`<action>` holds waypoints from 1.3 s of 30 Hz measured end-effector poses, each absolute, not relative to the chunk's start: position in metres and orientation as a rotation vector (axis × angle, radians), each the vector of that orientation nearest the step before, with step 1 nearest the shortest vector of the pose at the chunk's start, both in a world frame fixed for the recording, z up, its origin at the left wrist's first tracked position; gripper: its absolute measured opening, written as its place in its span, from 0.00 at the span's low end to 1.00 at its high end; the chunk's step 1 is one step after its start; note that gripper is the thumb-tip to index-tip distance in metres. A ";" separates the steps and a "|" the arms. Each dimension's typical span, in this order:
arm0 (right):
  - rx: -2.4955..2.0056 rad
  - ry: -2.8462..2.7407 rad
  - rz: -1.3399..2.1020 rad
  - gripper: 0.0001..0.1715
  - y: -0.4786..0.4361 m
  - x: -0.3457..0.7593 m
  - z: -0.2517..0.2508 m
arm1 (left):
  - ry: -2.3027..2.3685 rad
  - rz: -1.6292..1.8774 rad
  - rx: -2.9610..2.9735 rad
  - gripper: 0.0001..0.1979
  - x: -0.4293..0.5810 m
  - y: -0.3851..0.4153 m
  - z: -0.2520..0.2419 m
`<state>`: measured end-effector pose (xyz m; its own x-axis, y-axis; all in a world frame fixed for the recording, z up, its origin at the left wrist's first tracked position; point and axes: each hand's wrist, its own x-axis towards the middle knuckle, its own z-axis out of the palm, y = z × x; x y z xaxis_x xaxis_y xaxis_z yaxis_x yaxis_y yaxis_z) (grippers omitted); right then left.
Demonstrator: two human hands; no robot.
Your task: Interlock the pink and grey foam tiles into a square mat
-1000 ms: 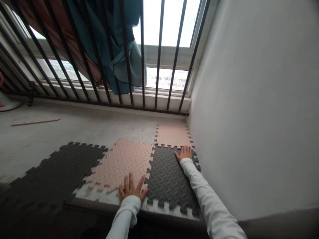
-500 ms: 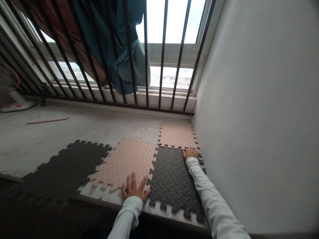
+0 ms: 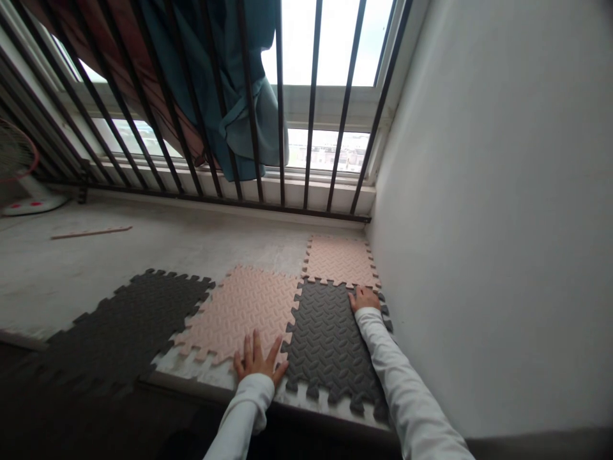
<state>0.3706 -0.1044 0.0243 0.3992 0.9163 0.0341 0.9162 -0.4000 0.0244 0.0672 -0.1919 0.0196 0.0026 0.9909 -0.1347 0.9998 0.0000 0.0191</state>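
Observation:
Interlocking foam mat tiles with a raised tread pattern cover part of the floor. My left hand [image 3: 258, 359] lies with fingers spread on the near right corner of a pink foam tile [image 3: 244, 306]. At the far right corner of a dark grey foam tile [image 3: 330, 345], my right hand [image 3: 364, 298] presses down, its fingers bent and their tips partly hidden, close to the joint with a smaller-looking pink tile [image 3: 340, 259] behind. Another dark grey tile [image 3: 129, 319] lies on the left, against the first pink tile.
A white wall [image 3: 493, 223] rises along the right side. Dark metal railings [image 3: 280, 128] stand before the window, with a blue-green curtain [image 3: 205, 76] behind them. A thin pink edge strip [image 3: 90, 233] and a fan [image 3: 33, 201] are on the left. The ledge drops off in front.
My right hand has shifted very slightly left and down on the dark tile's corner. My left hand stays spread in nearly the same spot.

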 end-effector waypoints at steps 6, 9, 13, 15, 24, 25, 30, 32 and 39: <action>2.571 1.709 0.043 0.37 -0.098 0.352 0.029 | 2.141 -0.110 2.140 0.24 0.068 -0.192 0.022; 2.497 1.742 -0.059 0.37 -0.092 0.348 0.028 | 2.145 -0.103 2.144 0.24 0.068 -0.193 0.023; 2.420 1.744 -0.153 0.40 -0.091 0.351 0.026 | 2.124 -0.103 2.127 0.24 0.069 -0.193 0.025; 2.380 1.748 -0.186 0.40 -0.092 0.354 0.029 | 2.108 -0.101 2.120 0.24 0.069 -0.193 0.027; 2.496 1.604 -0.057 0.42 -0.104 0.349 0.032 | 2.107 -0.040 2.133 0.24 0.070 -0.193 0.025; 2.489 1.605 -0.064 0.42 -0.104 0.350 0.032 | 2.095 -0.023 2.141 0.24 0.069 -0.194 0.024; 2.421 1.629 -0.105 0.42 -0.095 0.358 0.039 | 2.004 0.056 2.130 0.25 0.067 -0.192 0.026; 2.433 1.592 -0.088 0.41 -0.095 0.357 0.045 | 1.950 0.100 2.111 0.26 0.065 -0.190 0.032; 2.494 1.492 0.039 0.42 -0.107 0.371 0.046 | 1.711 0.469 2.152 0.33 0.029 -0.251 0.022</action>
<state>0.3706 -0.1068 0.0456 0.4798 0.8721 -0.0966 0.8658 -0.4527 0.2131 0.0286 -0.2512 0.0220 0.2156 0.9757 0.0398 0.8596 -0.2090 0.4663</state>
